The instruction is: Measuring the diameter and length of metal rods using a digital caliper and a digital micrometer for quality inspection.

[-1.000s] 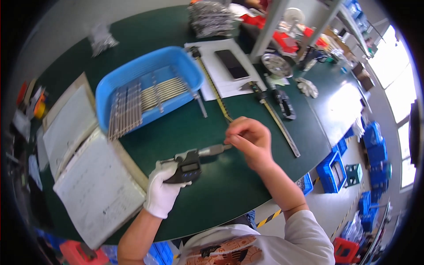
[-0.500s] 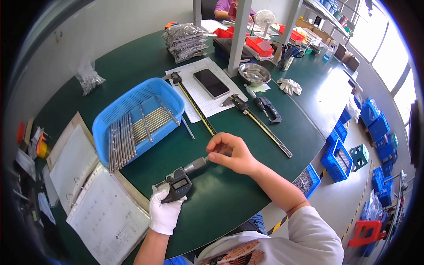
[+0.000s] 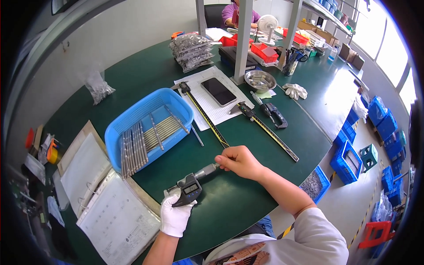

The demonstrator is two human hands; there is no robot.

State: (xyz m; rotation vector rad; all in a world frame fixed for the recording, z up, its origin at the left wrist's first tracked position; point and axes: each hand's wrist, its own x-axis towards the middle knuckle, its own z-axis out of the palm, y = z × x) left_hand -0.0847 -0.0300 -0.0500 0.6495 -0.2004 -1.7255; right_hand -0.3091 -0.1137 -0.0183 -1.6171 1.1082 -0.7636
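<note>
My left hand (image 3: pixel 175 216), in a white glove, is closed around the frame of a digital micrometer (image 3: pixel 191 187) with a small display. Bare, my right hand (image 3: pixel 241 162) pinches the end of the micrometer's grey thimble. Whether anything sits between the measuring faces is hidden by the glove. Beyond my left hand stands a blue plastic basket (image 3: pixel 115 155) with slim metal rods (image 3: pixel 134 145) lying in rows. One more rod (image 3: pixel 197 136) leans at its right side. Two calipers (image 3: pixel 206 117) and a second micrometer (image 3: pixel 274 115) lie farther off on the green table (image 3: pixel 234 198).
An open ring binder (image 3: pixel 117 221) lies left of my arm. Beyond are a phone (image 3: pixel 218 92) on paper sheets, a metal bowl (image 3: pixel 260 81), a white glove (image 3: pixel 295 91) and stacked bags of parts (image 3: pixel 191 52). A grey post (image 3: pixel 242 42) rises from the table. Another person (image 3: pixel 240 15) sits at the back.
My right fingers have closed from a looser curl into a pinch on the thimble's end. The whole view has shifted slightly, so everything sits lower and farther right.
</note>
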